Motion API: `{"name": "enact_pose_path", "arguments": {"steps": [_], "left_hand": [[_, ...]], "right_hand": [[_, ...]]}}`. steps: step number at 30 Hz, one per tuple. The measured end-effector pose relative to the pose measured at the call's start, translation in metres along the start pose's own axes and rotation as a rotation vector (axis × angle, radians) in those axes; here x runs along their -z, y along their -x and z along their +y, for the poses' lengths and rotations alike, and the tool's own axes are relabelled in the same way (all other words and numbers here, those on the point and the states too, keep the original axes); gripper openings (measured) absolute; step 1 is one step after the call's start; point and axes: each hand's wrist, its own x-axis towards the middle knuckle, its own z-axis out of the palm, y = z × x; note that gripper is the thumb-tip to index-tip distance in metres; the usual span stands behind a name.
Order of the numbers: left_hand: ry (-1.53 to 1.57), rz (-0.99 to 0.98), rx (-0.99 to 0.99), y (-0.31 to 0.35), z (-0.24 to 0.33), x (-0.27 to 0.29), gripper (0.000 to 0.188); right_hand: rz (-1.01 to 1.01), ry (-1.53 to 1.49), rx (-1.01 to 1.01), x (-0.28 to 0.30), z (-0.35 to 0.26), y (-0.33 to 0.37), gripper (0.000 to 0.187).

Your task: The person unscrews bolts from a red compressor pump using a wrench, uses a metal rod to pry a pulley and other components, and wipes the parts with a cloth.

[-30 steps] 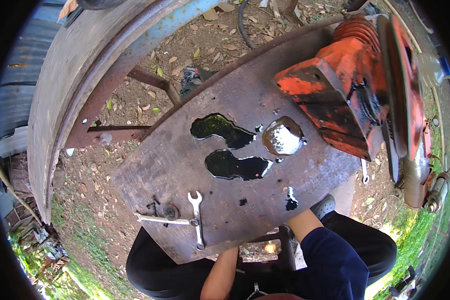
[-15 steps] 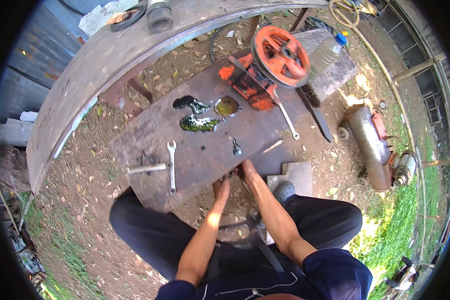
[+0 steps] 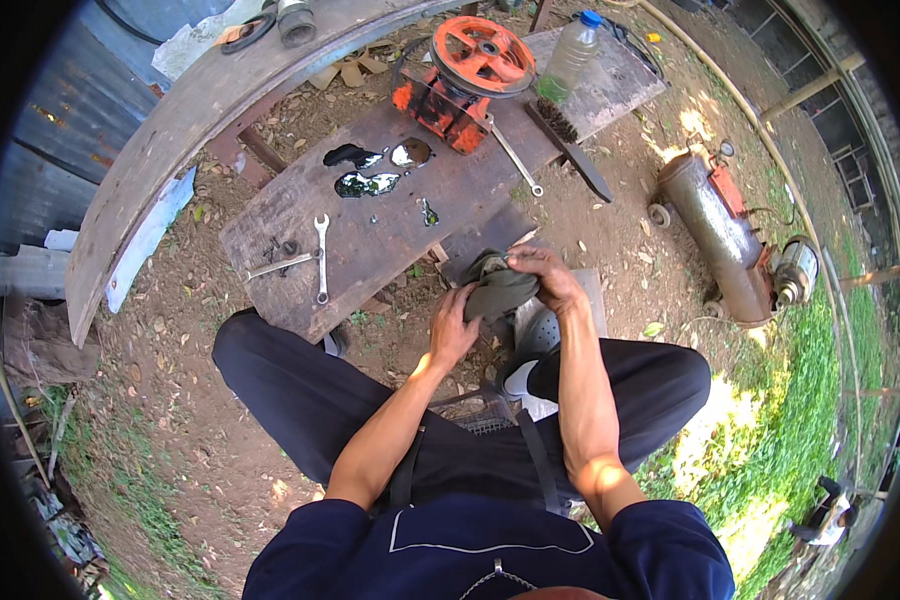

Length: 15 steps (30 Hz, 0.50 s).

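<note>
Between my two hands, in front of the low bench, is a bunched dark grey-green cloth. My left hand has its fingers closed on the cloth's near left side. From the upper right, my right hand grips its top edge, thumb and fingers bent over it. Folds hide whether anything lies inside. The bench's wooden top carries a combination wrench and a pale rod-like piece at the left. Dark oil puddles lie farther back.
An orange-and-black machine with a spoked pulley wheel stands on the bench. Beside it are another wrench, a black-handled brush and a clear bottle. On the ground at right lies a rusty tank. A curved wooden tabletop runs along the left.
Both hands have come up from below the bench's near edge and now hold the cloth in plain sight. The view has shifted, so the bench sits higher in the picture.
</note>
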Motion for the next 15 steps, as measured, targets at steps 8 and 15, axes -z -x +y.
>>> {"name": "enact_pose_path", "arguments": {"steps": [8,15], "left_hand": [[-0.026,0.049,0.056,-0.036,0.052,0.028,0.039],[0.247,-0.046,0.194,-0.063,0.057,0.023,0.033]], "right_hand": [[0.866,1.143,0.278,0.011,-0.04,0.017,0.034],[0.665,1.347,0.389,0.004,-0.032,0.032,0.044]]}}
